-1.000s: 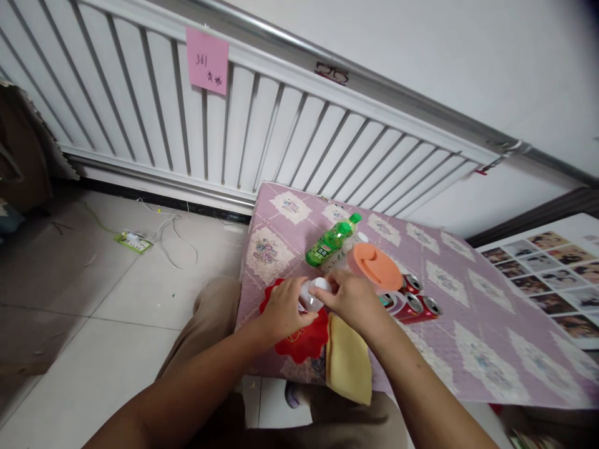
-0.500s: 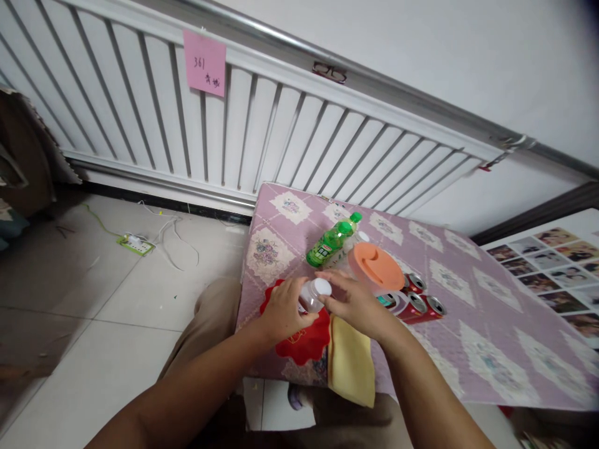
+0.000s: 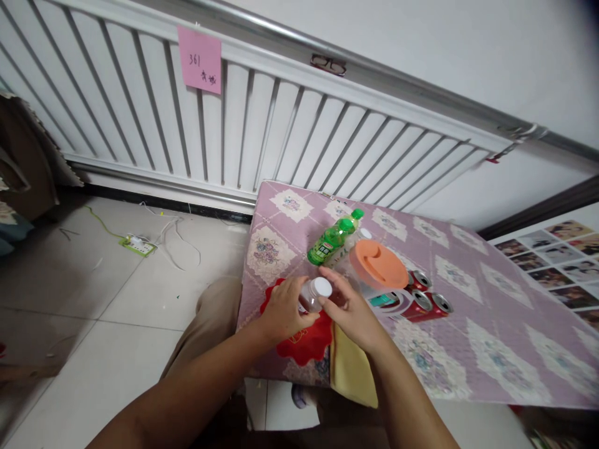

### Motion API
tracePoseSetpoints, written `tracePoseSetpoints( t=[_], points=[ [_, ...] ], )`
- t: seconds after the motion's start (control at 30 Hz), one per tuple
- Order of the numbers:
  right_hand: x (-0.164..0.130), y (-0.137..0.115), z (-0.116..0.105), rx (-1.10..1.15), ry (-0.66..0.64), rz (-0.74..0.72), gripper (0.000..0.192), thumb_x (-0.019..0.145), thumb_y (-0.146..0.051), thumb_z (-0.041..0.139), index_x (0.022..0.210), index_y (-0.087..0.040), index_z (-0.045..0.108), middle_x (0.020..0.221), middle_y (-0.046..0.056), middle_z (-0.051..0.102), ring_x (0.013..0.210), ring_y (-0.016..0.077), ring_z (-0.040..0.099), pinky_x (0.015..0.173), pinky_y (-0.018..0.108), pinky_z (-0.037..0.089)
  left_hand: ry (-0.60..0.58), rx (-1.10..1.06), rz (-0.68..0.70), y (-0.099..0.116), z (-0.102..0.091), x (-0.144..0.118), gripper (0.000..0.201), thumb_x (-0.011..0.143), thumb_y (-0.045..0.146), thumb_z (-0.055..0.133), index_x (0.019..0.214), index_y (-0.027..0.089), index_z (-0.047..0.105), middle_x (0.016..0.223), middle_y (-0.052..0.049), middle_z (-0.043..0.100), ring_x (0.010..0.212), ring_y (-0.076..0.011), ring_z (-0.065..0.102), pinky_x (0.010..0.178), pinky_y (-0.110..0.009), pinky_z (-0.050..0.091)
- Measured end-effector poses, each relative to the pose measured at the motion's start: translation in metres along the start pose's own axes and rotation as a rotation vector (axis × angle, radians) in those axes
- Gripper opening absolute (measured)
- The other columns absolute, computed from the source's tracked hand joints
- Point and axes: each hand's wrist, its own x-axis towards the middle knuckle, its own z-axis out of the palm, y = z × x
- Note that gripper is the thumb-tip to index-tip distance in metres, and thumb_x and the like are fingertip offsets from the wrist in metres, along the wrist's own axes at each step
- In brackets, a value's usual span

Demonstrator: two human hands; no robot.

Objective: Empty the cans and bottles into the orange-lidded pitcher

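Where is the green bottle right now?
In the head view the green bottle lies on its side on the purple cloth, just beyond the hands and left of the orange lid, toward the radiator.

Clear glossy plastic in the small bottle [image 3: 310, 298], smooth white plastic cap. Quilted matt cloth, printed, over the surface [image 3: 472, 312]. Shiny red metal in the cans [image 3: 423, 304]. Glossy translucent plastic in the green bottle [image 3: 333, 237]. Smooth matt plastic on the orange lid [image 3: 380, 265]. Soft cloth, red [image 3: 299, 343] and yellow [image 3: 353, 371]. Glossy floor tiles [image 3: 107, 299]. Matt pink paper note [image 3: 199, 51].
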Motion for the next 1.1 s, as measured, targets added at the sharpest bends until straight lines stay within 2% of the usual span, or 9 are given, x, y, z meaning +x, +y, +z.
tracePoseSetpoints(
  t=[0.1,0.27,0.4,0.5,0.6,0.77,0.87,0.97,1.1],
  points=[
    [-0.002,0.008,0.007,0.094,0.066,0.026,0.046,0.079,-0.04,0.07,0.122,-0.025,0.063,0.135,0.01,0.064,0.127,0.0284,0.058,0.11,0.049,0.042,-0.012,-0.001,-0.005,0.001,-0.001,0.0,0.072,0.072,0.027,0.076,0.136,0.021,0.044,0.13,-0.013,0.06,0.122,-0.034,0.059,0.106,-0.054,0.048],
    [-0.001,0.018,0.028,0.225,0.252,0.127,0.051,0.062,-0.043,0.084,0.102,-0.024,0.059,0.112,0.009,0.071,0.101,0.0281,0.067,0.099,0.051,0.05,-0.023,0.014,-0.012,0.004,-0.003,-0.001,0.068,0.075,0.028,0.074,0.136,0.021,0.044,0.129,-0.013,0.061,0.12,-0.0334,0.06,0.104,-0.054,0.049],
    [-0.003,0.014,0.03,0.351,0.246,0.105,0.071,0.065,-0.049,0.084,0.125,-0.026,0.055,0.138,0.013,0.061,0.126,0.0295,0.059,0.11,0.05,0.043,-0.002,0.021,0.0,0.003,-0.001,-0.001,0.069,0.074,0.028,0.075,0.136,0.02,0.044,0.13,-0.014,0.061,0.12,-0.0341,0.06,0.103,-0.054,0.049],
    [-0.007,0.01,0.025,0.343,0.156,0.108,0.063,0.078,-0.051,0.075,0.134,-0.028,0.056,0.148,0.01,0.056,0.137,0.0271,0.05,0.118,0.049,0.034,0.004,0.016,0.011,0.002,0.0,-0.001,0.072,0.073,0.026,0.076,0.137,0.021,0.044,0.129,-0.012,0.061,0.12,-0.0327,0.06,0.105,-0.053,0.049],
    [-0.008,0.012,0.025,0.316,0.171,0.119,0.053,0.078,-0.052,0.075,0.123,-0.026,0.063,0.137,0.009,0.064,0.126,0.0274,0.058,0.113,0.049,0.039,-0.019,0.015,0.003,0.002,-0.002,-0.001,0.071,0.074,0.027,0.077,0.137,0.021,0.044,0.128,-0.012,0.061,0.119,-0.033,0.06,0.104,-0.053,0.049],
    [-0.004,0.023,0.038,0.338,0.29,0.122,0.055,0.067,-0.055,0.083,0.107,-0.024,0.06,0.11,0.008,0.072,0.098,0.0246,0.068,0.094,0.046,0.054,-0.029,0.008,-0.015,0.005,-0.004,-0.001,0.069,0.075,0.028,0.076,0.136,0.02,0.044,0.13,-0.014,0.06,0.122,-0.0337,0.059,0.106,-0.053,0.047],
    [-0.003,0.022,0.04,0.325,0.314,0.081,0.062,0.069,-0.058,0.08,0.116,-0.026,0.057,0.127,0.011,0.067,0.111,0.0258,0.066,0.1,0.045,0.052,-0.019,0.015,-0.014,0.005,-0.003,-0.001,0.069,0.075,0.027,0.075,0.136,0.02,0.043,0.131,-0.013,0.06,0.123,-0.0331,0.059,0.106,-0.052,0.047],
    [-0.006,0.018,0.037,0.293,0.233,0.087,0.064,0.078,-0.057,0.072,0.131,-0.026,0.057,0.14,0.011,0.061,0.126,0.0264,0.06,0.106,0.045,0.048,-0.018,0.019,-0.013,0.004,-0.002,-0.001,0.069,0.075,0.027,0.075,0.136,0.019,0.043,0.132,-0.014,0.06,0.122,-0.0334,0.059,0.106,-0.053,0.047],
    [-0.009,0.018,0.035,0.209,0.235,0.09,0.056,0.081,-0.057,0.069,0.127,-0.024,0.064,0.13,0.01,0.067,0.121,0.0272,0.062,0.103,0.045,0.05,-0.027,0.009,-0.02,0.005,-0.004,-0.001,0.068,0.075,0.027,0.074,0.136,0.019,0.044,0.13,-0.014,0.061,0.121,-0.0332,0.06,0.105,-0.053,0.048]
  ],
)
